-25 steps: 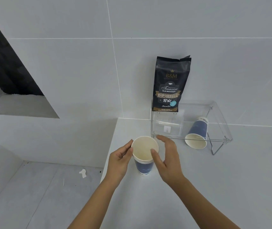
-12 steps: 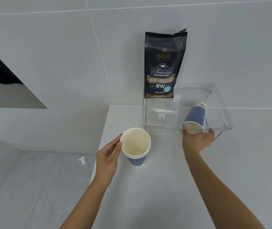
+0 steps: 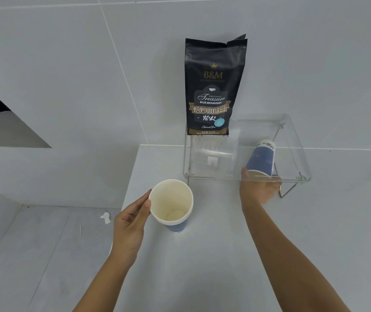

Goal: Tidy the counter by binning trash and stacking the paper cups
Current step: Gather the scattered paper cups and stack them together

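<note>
Under the clear shelf (image 3: 297, 154), right of the cup stack (image 3: 172, 206), the loose paper cup (image 3: 261, 158) lies tipped, mouth toward the person, base toward the wall. The right hand (image 3: 259, 190) is nearer and wraps its rim; how firmly, I cannot tell. The left hand (image 3: 132, 219), fingers loosely curled, touches the stack's rim on the counter (image 3: 202, 266).

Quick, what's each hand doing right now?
Left hand: open, fingers resting against the stacked cups.
Right hand: closed around the rim of the tipped cup.
</note>
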